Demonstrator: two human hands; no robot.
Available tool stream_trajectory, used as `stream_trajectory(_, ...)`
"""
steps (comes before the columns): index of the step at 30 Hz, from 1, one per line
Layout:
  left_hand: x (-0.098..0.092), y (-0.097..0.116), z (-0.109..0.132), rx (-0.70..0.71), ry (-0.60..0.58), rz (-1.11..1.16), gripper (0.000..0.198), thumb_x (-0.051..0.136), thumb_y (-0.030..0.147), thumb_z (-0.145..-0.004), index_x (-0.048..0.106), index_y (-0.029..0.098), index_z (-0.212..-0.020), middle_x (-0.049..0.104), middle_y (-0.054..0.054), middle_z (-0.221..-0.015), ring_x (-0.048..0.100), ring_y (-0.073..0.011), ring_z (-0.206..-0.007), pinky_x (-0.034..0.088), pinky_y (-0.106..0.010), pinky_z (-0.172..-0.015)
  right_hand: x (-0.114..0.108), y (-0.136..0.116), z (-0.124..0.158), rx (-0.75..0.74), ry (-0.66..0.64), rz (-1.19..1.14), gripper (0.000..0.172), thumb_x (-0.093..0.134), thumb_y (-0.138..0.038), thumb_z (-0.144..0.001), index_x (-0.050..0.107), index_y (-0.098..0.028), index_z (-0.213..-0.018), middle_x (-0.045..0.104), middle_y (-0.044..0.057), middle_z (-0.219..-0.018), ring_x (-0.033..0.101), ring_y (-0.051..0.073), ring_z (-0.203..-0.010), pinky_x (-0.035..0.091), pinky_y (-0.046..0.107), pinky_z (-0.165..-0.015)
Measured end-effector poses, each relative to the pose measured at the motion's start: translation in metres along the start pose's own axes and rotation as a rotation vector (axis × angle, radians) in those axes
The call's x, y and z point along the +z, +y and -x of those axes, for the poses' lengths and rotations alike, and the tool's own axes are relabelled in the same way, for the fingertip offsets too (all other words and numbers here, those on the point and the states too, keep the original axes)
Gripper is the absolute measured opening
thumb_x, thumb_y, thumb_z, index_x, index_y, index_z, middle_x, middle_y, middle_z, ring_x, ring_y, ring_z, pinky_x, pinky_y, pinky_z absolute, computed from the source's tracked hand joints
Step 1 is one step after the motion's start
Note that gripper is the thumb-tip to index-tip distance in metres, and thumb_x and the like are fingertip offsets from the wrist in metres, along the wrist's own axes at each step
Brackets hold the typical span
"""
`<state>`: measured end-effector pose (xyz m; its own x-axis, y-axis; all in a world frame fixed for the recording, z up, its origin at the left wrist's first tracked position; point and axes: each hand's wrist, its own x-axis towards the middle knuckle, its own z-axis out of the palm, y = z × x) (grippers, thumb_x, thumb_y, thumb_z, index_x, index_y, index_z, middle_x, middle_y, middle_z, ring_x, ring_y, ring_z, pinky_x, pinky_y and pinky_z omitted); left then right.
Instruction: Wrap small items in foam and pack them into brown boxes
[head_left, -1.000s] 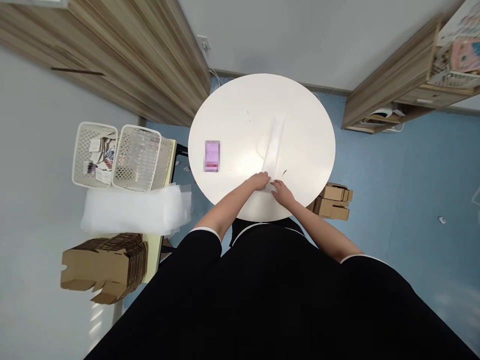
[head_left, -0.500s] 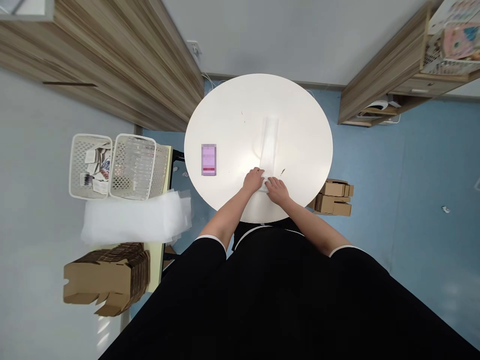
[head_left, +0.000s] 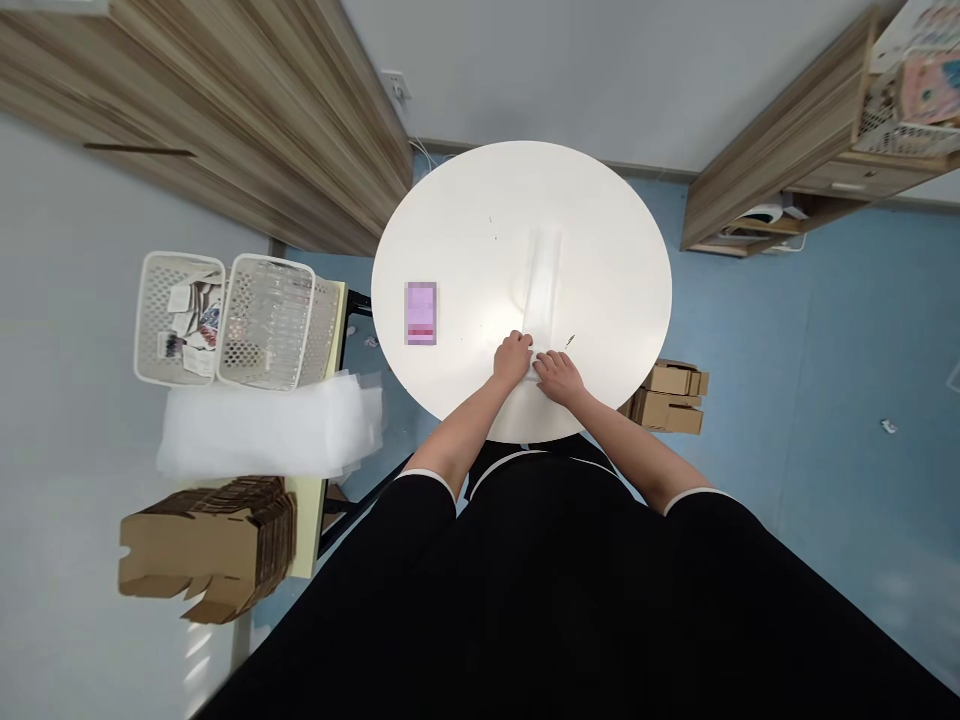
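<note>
A long clear plastic strip or bag [head_left: 541,280] lies on the round white table [head_left: 600,250], running away from me. My left hand [head_left: 512,358] and my right hand [head_left: 558,375] sit close together at its near end, fingers curled and pinching the film. A small pink card or packet [head_left: 421,312] lies flat on the left part of the table, well apart from both hands.
To the left stands a side table with two white mesh baskets [head_left: 225,318], a stack of white foam sheets [head_left: 270,432] and flat cardboard boxes [head_left: 206,545]. Small cardboard boxes [head_left: 667,398] sit on the blue floor at the right. Wooden cabinets flank the table.
My hands have drawn closer together at the near end of the plastic strip, and the strip now lies straighter on the table.
</note>
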<state>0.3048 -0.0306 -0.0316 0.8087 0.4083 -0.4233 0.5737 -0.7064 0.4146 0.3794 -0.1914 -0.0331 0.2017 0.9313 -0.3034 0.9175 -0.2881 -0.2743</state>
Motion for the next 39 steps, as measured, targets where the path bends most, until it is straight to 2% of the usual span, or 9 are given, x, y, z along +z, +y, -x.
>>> stream_trajectory(4, -0.002, -0.016, 0.011, 0.291, -0.073, -0.111, 0.031, 0.046, 0.018, -0.102, 0.066, 0.022, -0.125, 0.061, -0.012, -0.131, 0.056, -0.0275, -0.121, 0.043, -0.042, -0.101, -0.002, 0.006, -0.01, 0.022, -0.038, -0.062, 0.047, 0.061, -0.019, -0.089, 0.058, -0.014, -0.135, 0.051, 0.019, -0.152, 0.048, 0.035, -0.135, 0.039, 0.048, -0.113)
stream_trajectory(8, -0.005, -0.031, 0.026, 0.44, -0.109, -0.132, 0.059, 0.065, 0.032, -0.091, 0.05, 0.02, -0.147, 0.051, -0.014, -0.151, 0.047, -0.0334, -0.136, 0.035, -0.046, -0.11, -0.009, 0.015, -0.021, 0.026, -0.12, -0.156, 0.057, 0.066, -0.019, -0.083, 0.054, -0.013, -0.139, 0.055, 0.019, -0.145, 0.05, 0.034, -0.131, 0.044, 0.045, -0.109)
stream_trajectory(14, 0.001, -0.024, 0.048, 0.353, -0.172, -0.094, 0.051, 0.061, 0.026, -0.089, 0.053, 0.02, -0.14, 0.063, -0.013, -0.134, 0.056, -0.0312, -0.127, 0.04, -0.044, -0.107, -0.026, 0.024, -0.019, 0.034, -0.335, -0.359, 0.056, 0.074, -0.023, -0.078, 0.06, -0.021, -0.132, 0.059, 0.013, -0.138, 0.061, 0.03, -0.119, 0.053, 0.04, -0.097)
stream_trajectory(18, 0.005, -0.023, 0.059, 0.317, -0.221, -0.021, 0.037, 0.055, 0.028, -0.094, 0.059, 0.021, -0.13, 0.066, -0.009, -0.126, 0.062, -0.0276, -0.118, 0.045, -0.042, -0.104, -0.029, 0.024, -0.012, 0.087, -0.334, -0.478, 0.045, 0.073, -0.025, -0.081, 0.067, -0.024, -0.126, 0.057, 0.009, -0.144, 0.065, 0.026, -0.117, 0.053, 0.038, -0.1)
stream_trajectory(22, -0.003, -0.026, 0.041, 0.252, -0.205, 0.087, 0.029, 0.056, 0.031, -0.094, 0.066, 0.021, -0.12, 0.055, -0.01, -0.141, 0.065, -0.0238, -0.109, 0.052, -0.036, -0.092, -0.036, 0.022, -0.016, 0.182, -0.252, -0.547, 0.034, 0.058, -0.022, -0.092, 0.069, -0.022, -0.124, 0.064, 0.009, -0.133, 0.064, 0.023, -0.119, 0.049, 0.036, -0.105)
stream_trajectory(25, -0.016, -0.027, 0.022, 0.176, -0.292, 0.142, 0.027, 0.056, 0.035, -0.095, 0.067, 0.02, -0.113, 0.062, -0.01, -0.127, 0.067, -0.024, -0.1, 0.053, -0.034, -0.083, -0.043, 0.019, -0.022, 0.311, -0.197, -0.528, 0.042, 0.051, -0.026, -0.098, 0.061, -0.021, -0.138, 0.068, 0.01, -0.128, 0.065, 0.024, -0.116, 0.051, 0.038, -0.102)
stream_trajectory(28, -0.024, -0.026, 0.01, 0.09, -0.351, 0.204, 0.033, 0.056, 0.037, -0.096, 0.062, 0.022, -0.126, 0.069, -0.008, -0.113, 0.068, -0.0251, -0.099, 0.052, -0.033, -0.08, -0.046, 0.017, -0.028, 0.435, -0.208, -0.436, 0.05, 0.052, -0.035, -0.1, 0.05, -0.022, -0.148, 0.069, 0.011, -0.124, 0.065, 0.028, -0.115, 0.053, 0.04, -0.094)
stream_trajectory(34, -0.021, -0.018, 0.005, -0.019, -0.213, 0.126, 0.044, 0.054, 0.039, -0.099, 0.053, 0.028, -0.142, 0.058, -0.009, -0.135, 0.064, -0.0259, -0.112, 0.053, -0.034, -0.083, -0.036, 0.019, -0.028, 0.492, -0.191, -0.345, 0.059, 0.047, -0.035, -0.102, 0.035, -0.024, -0.159, 0.059, 0.013, -0.14, 0.062, 0.028, -0.121, 0.055, 0.041, -0.093)
stream_trajectory(39, -0.01, -0.018, 0.005, 0.1, -0.124, 0.063, 0.045, 0.052, 0.032, -0.102, 0.053, 0.027, -0.147, 0.054, -0.01, -0.136, 0.062, -0.0252, -0.114, 0.052, -0.035, -0.089, -0.029, 0.019, -0.024, 0.3, -0.137, -0.218, 0.065, 0.052, -0.027, -0.097, 0.036, -0.026, -0.16, 0.039, 0.015, -0.16, 0.052, 0.032, -0.135, 0.056, 0.043, -0.096)
